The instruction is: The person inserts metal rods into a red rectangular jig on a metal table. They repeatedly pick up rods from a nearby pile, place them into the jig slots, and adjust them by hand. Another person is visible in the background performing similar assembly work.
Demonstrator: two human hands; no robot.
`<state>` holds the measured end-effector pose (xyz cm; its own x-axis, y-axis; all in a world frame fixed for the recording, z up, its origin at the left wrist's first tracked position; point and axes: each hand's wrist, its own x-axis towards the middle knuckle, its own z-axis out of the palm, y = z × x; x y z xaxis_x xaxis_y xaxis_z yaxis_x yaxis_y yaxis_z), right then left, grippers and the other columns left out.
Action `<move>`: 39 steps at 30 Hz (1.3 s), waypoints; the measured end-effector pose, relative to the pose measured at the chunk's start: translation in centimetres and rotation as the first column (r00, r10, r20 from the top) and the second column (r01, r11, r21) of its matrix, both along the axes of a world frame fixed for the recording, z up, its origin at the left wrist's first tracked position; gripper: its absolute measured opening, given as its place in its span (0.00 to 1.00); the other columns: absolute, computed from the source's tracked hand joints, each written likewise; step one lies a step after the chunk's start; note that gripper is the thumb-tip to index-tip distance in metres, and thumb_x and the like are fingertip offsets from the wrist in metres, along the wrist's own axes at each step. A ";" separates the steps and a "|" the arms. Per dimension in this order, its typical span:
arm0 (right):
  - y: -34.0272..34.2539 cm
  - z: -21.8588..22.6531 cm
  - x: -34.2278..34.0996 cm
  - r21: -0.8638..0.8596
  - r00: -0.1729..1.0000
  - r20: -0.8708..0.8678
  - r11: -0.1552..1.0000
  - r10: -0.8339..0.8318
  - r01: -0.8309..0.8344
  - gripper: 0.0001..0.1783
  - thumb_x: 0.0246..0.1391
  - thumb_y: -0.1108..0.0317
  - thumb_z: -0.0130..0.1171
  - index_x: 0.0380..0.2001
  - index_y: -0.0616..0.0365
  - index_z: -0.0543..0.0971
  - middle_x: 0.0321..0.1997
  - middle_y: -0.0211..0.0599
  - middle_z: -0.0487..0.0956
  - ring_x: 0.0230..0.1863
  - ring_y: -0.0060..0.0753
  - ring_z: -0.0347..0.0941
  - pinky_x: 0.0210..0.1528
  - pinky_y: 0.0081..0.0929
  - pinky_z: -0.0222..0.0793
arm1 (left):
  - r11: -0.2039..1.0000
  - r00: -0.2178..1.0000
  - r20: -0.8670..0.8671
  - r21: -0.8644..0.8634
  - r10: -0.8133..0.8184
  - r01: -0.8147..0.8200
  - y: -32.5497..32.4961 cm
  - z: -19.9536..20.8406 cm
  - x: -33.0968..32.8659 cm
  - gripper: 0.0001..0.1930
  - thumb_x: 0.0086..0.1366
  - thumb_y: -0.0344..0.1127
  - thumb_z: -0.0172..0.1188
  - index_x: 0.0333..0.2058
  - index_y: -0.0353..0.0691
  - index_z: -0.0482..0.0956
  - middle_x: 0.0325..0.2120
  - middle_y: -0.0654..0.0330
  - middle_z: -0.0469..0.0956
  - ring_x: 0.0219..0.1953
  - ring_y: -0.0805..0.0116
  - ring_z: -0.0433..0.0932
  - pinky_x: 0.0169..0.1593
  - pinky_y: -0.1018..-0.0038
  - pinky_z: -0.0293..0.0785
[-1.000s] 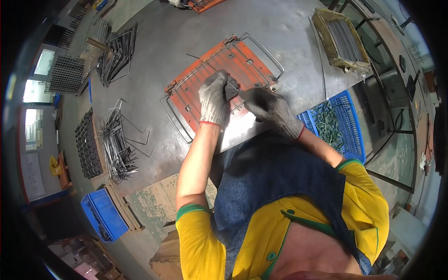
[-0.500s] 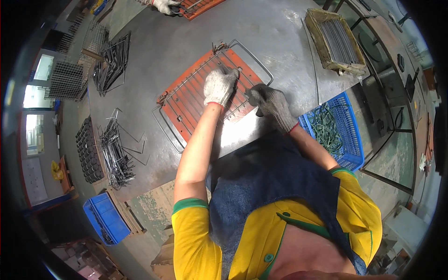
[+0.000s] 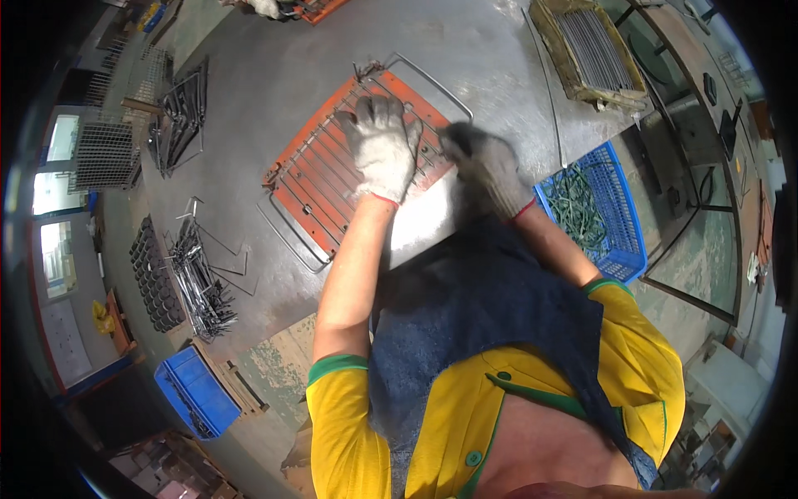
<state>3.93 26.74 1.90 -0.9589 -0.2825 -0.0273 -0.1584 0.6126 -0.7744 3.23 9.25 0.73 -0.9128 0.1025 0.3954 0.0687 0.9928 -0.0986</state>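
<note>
A wire rack of thin parallel rods lies on an orange rectangular plate, which rests at an angle on the metal table. Bent wire loops stick out past two opposite ends of the plate. My left hand, in a whitish knit glove, rests on the rack with its fingers spread. Just off the plate's right corner is my right hand, in a greyer glove with dark fingers. Motion smears those fingers, so I cannot make out whether they hold anything.
Bent wires and dark frames lie on the left. A blue basket of green strips stands by the right edge, below a yellowish box of rods. Another person's gloved hand works at the far edge. A blue bin sits lower left.
My left hand has opened from a curled grip and spread flat over the rack. My right hand has moved slightly up. The plate and everything around it appear shifted up and left in view.
</note>
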 end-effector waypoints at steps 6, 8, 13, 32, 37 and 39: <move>1.1 0.8 -2.0 0.073 0.943 -0.333 0.997 0.009 0.016 0.25 0.52 0.55 0.58 0.53 0.50 0.73 0.53 0.40 0.73 0.50 0.41 0.75 0.49 0.39 0.72 | 0.988 0.999 -0.025 0.149 -0.038 0.041 -0.9 -1.1 -0.1 0.22 0.59 0.49 0.56 0.45 0.37 0.75 0.43 0.53 0.73 0.52 0.53 0.67 0.57 0.47 0.57; 1.2 -3.2 -3.1 0.211 0.883 -0.427 0.971 0.196 -0.114 0.24 0.53 0.63 0.55 0.56 0.47 0.71 0.54 0.38 0.72 0.51 0.43 0.74 0.51 0.41 0.71 | 0.981 0.995 -0.091 0.188 -0.041 0.057 -0.9 -2.1 -0.4 0.22 0.59 0.49 0.56 0.45 0.38 0.75 0.44 0.53 0.73 0.52 0.52 0.67 0.58 0.46 0.56; 3.4 -9.2 -5.5 0.441 0.667 -0.635 0.892 0.389 -0.101 0.17 0.60 0.67 0.49 0.52 0.52 0.74 0.53 0.42 0.74 0.49 0.43 0.75 0.49 0.33 0.73 | 0.934 0.995 -0.095 0.352 -0.038 0.069 -1.2 -4.2 -0.3 0.24 0.62 0.51 0.53 0.47 0.37 0.75 0.49 0.47 0.71 0.55 0.49 0.66 0.61 0.50 0.57; 0.8 -5.4 -4.7 -0.427 0.990 0.111 0.895 -0.085 0.125 0.21 0.66 0.61 0.47 0.59 0.55 0.70 0.52 0.37 0.76 0.46 0.27 0.77 0.38 0.21 0.72 | 0.435 0.483 0.106 0.299 0.869 -0.849 -31.1 0.9 16.6 0.23 0.62 0.50 0.52 0.40 0.35 0.81 0.34 0.44 0.81 0.41 0.46 0.80 0.46 0.57 0.75; 0.7 -5.5 -4.6 -0.386 0.992 0.065 0.913 -0.112 0.128 0.21 0.65 0.60 0.49 0.58 0.55 0.71 0.46 0.38 0.79 0.43 0.25 0.78 0.38 0.23 0.72 | 0.574 0.554 0.286 0.019 0.782 -0.819 -32.1 -2.1 16.1 0.13 0.57 0.39 0.54 0.29 0.38 0.84 0.30 0.44 0.81 0.37 0.47 0.82 0.40 0.57 0.78; 0.6 -5.6 -4.9 -0.397 0.991 0.046 0.908 -0.125 0.133 0.22 0.64 0.60 0.49 0.58 0.56 0.71 0.45 0.38 0.80 0.42 0.25 0.78 0.39 0.23 0.72 | 0.621 0.579 0.315 -0.042 0.752 -0.783 -28.4 -1.1 14.8 0.08 0.53 0.32 0.57 0.29 0.38 0.84 0.30 0.45 0.81 0.36 0.49 0.82 0.38 0.59 0.79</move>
